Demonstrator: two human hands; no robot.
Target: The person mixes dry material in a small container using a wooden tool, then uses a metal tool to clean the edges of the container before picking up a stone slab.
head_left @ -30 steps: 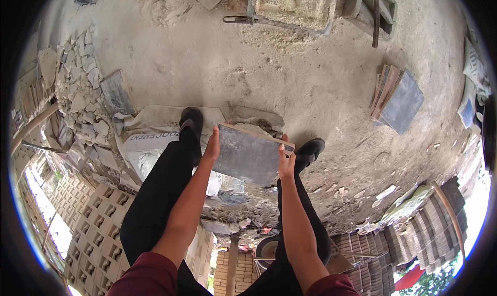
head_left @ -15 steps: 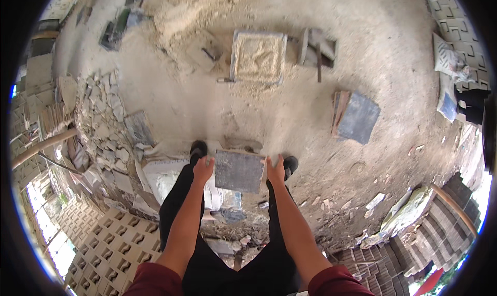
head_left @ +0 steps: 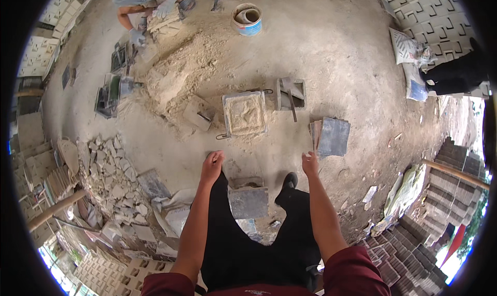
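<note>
My left hand [head_left: 212, 165] is loosely closed above the ground, with nothing visible in it. On the other side my right hand [head_left: 310, 164] has its fingers curled in, empty as far as I can see. It is nearest to a stack of thin square boards [head_left: 333, 136], grey on top with brown edges at the left. A grey square slab [head_left: 248, 203] rests on the ground between my legs. Ahead of my hands stands a square metal mould [head_left: 266, 112] filled with sandy powder [head_left: 245, 114].
A mould box [head_left: 298, 94] with a flat bar lies right of the filled mould. Left are a sand pile [head_left: 178, 71] and rubble [head_left: 111, 179]. A bucket [head_left: 247, 20] stands farther off. A gloved person [head_left: 147, 9] crouches far left. Stacked bricks [head_left: 450, 192] are at right.
Both hands have let go of the grey slab, which now lies between my legs. They have moved forward and apart. The view has tilted up, bringing the bucket and the other person into sight.
</note>
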